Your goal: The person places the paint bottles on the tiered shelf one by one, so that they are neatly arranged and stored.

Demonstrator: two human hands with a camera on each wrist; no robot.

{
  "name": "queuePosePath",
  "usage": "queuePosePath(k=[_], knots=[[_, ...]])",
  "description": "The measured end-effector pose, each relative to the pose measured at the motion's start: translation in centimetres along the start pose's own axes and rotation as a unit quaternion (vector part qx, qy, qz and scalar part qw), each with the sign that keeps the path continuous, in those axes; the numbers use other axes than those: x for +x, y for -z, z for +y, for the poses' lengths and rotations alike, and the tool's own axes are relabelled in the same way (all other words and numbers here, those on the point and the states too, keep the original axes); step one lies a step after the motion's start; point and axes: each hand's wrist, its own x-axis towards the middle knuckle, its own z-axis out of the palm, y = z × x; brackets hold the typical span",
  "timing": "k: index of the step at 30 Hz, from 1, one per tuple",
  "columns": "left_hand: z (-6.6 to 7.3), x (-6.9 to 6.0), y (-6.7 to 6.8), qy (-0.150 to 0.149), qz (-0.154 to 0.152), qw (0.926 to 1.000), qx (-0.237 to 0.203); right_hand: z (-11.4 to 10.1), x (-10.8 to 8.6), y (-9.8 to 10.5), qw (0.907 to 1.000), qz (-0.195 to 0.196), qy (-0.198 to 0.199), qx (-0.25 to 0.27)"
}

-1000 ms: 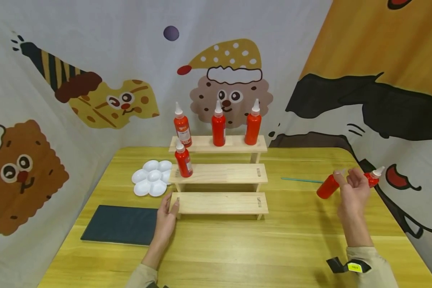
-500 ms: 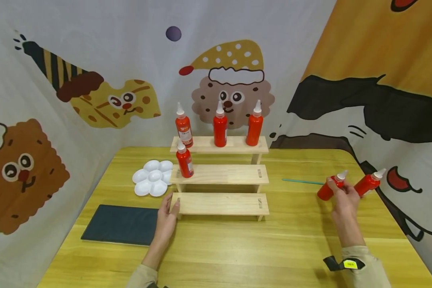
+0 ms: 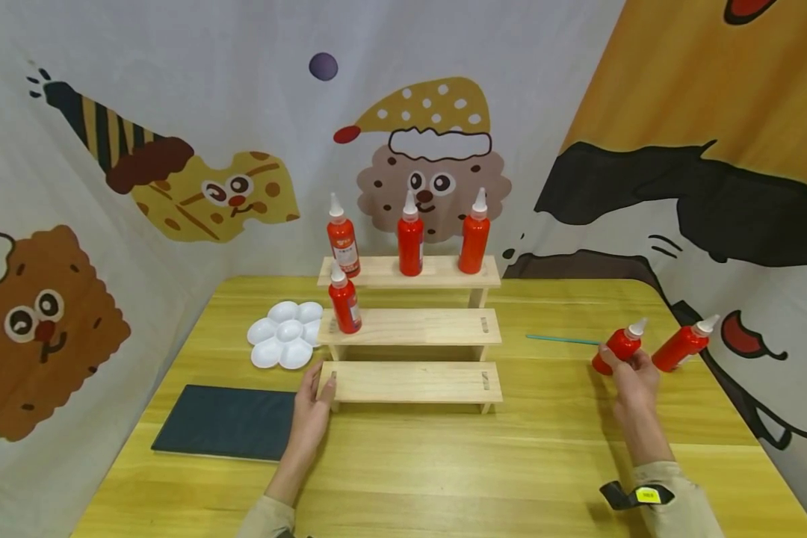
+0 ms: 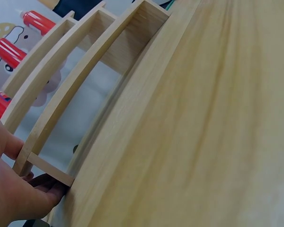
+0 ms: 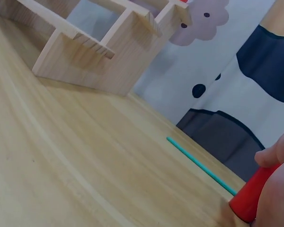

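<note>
"How much is shelved?"

"Four red bottles [image 3: 410, 248] stand on the wooden rack [image 3: 410, 382]: three up top, one mid-tier."

"What seems left?"

"Two, at the right of the desk [image 3: 437, 478]: right hand [image 3: 635, 385] fingers grip the inner bottle [image 3: 624, 342], outer bottle [image 3: 681, 348] beside. Left hand [image 3: 312, 407] fingers clasp the rack's end."
</note>
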Motion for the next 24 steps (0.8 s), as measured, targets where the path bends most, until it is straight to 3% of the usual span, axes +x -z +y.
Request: queuePosePath(k=[4, 12, 24], knots=[[0.0, 0.0, 0.0, -0.001, -0.001, 1.0000, -0.001, 0.5, 0.0, -0.1, 0.9992, 0.003, 0.024, -0.030], [-0.1, 0.0, -0.2, -0.001, 0.004, 1.0000, 0.000, 0.6, -0.5, 0.3, 0.9976, 0.021, 0.065, -0.013], [0.0, -0.1, -0.1, -0.005, 0.000, 1.0000, -0.005, -2.3, -2.6, -0.5, 0.9896, 0.012, 0.142, 0.021]])
